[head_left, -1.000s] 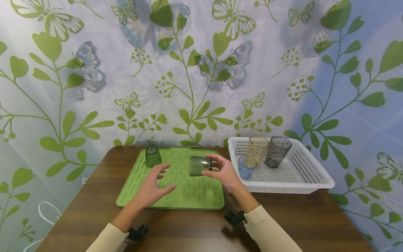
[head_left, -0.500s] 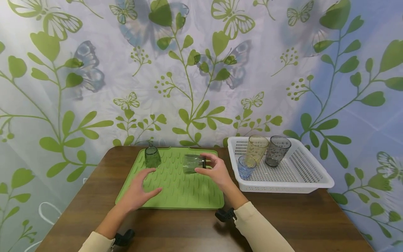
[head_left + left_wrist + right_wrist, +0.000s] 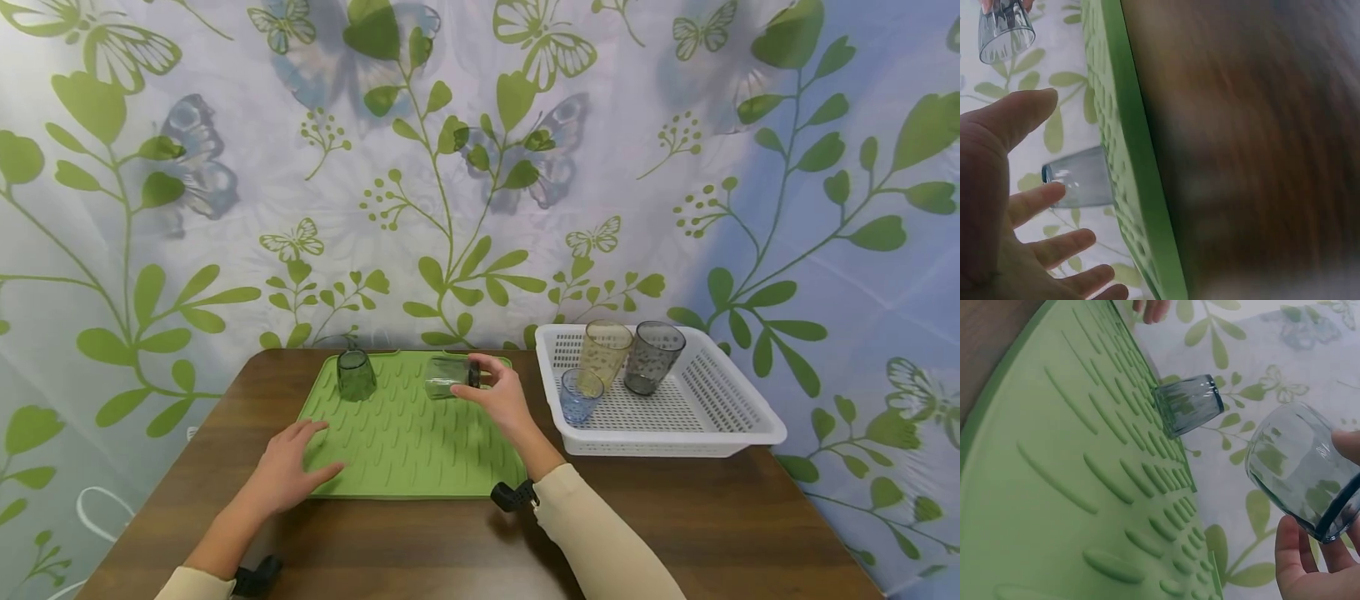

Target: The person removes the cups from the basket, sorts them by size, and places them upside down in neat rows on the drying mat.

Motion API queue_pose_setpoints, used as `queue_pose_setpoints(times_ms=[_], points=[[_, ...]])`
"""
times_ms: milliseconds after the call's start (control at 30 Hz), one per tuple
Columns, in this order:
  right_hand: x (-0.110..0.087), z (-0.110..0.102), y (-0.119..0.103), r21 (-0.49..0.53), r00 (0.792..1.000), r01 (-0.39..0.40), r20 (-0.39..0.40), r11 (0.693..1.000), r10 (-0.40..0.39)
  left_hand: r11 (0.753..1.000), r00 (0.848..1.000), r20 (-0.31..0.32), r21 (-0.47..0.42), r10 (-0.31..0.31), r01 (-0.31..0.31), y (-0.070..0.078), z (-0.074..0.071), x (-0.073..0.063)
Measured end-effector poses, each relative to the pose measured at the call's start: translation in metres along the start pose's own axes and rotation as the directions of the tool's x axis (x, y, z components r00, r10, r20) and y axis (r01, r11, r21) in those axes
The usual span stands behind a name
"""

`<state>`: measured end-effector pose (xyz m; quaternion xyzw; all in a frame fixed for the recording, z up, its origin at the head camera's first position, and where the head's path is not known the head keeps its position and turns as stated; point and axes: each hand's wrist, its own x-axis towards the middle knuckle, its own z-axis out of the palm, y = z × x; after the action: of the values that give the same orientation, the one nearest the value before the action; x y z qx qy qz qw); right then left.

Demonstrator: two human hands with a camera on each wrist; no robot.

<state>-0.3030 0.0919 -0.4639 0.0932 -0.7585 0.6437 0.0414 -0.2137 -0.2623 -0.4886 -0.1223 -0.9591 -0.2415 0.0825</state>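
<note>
My right hand pinches a drinking glass of greyish clear glass at its thick base. The glass lies sideways in the air over the green drying mat, its mouth toward the left. In the right wrist view, thumb and fingers sit around the base end. A second, similar glass stands upside down at the mat's back left corner. My left hand holds nothing, fingers spread, over the mat's front left edge. In the left wrist view its fingers overlap the upside-down glass.
A white plastic basket stands right of the mat. Inside are a yellow tumbler, a dark grey tumbler and a small blue glass. A leaf-patterned curtain hangs behind the brown wooden table.
My right hand has carried the glass leftward and slightly back over the mat. My left hand has drawn away to the left and toward the front, its fingers still spread.
</note>
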Motion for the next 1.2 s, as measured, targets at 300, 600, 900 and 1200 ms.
queue_pose_setpoints(times_ms=[300,600,900,1200], points=[[0.010,0.007,-0.003,0.035,0.999,-0.036,0.007,0.999,0.036,0.990,0.990,0.092,0.102,-0.105,0.095,-0.015,-0.007,-0.008],[0.018,0.009,-0.009,0.043,0.999,-0.037,-0.005,0.998,0.038,0.975,0.972,0.163,0.174,-0.167,0.138,-0.028,-0.009,-0.013],[0.027,0.010,-0.007,-0.005,0.999,-0.037,-0.036,0.999,0.037,0.967,0.950,0.226,0.187,-0.215,0.175,-0.030,-0.016,-0.015],[0.040,0.016,0.001,-0.088,0.997,-0.016,-0.076,0.996,0.009,0.959,0.934,0.257,0.204,-0.246,0.197,-0.032,-0.019,-0.015]])
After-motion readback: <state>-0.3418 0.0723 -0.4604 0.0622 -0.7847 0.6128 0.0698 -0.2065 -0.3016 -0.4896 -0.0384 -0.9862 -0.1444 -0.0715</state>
